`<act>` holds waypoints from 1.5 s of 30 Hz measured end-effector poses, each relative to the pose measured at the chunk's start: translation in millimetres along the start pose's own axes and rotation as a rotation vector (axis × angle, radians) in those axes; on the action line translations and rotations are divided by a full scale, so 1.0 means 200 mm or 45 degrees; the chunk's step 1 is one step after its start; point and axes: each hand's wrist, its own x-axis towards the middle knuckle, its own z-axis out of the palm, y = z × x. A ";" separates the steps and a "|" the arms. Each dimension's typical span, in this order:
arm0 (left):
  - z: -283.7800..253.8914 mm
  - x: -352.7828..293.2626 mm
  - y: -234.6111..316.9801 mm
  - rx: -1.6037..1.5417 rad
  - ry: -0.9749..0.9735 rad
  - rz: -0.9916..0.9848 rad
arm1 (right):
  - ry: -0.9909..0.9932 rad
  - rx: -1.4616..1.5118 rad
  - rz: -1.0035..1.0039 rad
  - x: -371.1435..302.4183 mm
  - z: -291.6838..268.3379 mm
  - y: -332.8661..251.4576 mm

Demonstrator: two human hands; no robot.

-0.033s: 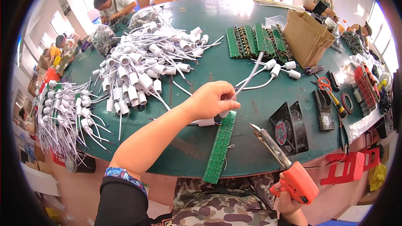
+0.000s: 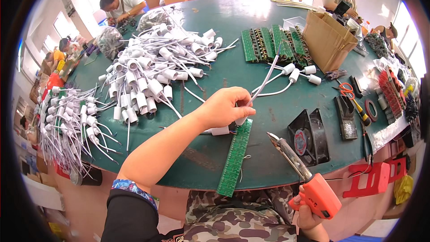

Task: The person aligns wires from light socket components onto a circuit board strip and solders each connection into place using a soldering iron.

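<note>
The left hand (image 2: 230, 104) pinches a slender white cable (image 2: 270, 72) over the far end of a flat, strip-shaped green circuit board (image 2: 234, 161) on the smooth green worktop (image 2: 273, 127). The right hand (image 2: 308, 217) grips an orange plastic soldering gun (image 2: 323, 196).

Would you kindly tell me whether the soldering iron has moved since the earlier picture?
No: the soldering iron in the right hand shows no visible shift, its tip still just left of the black fan.
</note>
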 end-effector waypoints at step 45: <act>-0.11 -0.26 -0.19 0.843 -0.118 0.550 | 0.059 0.132 -0.065 -0.03 0.03 0.07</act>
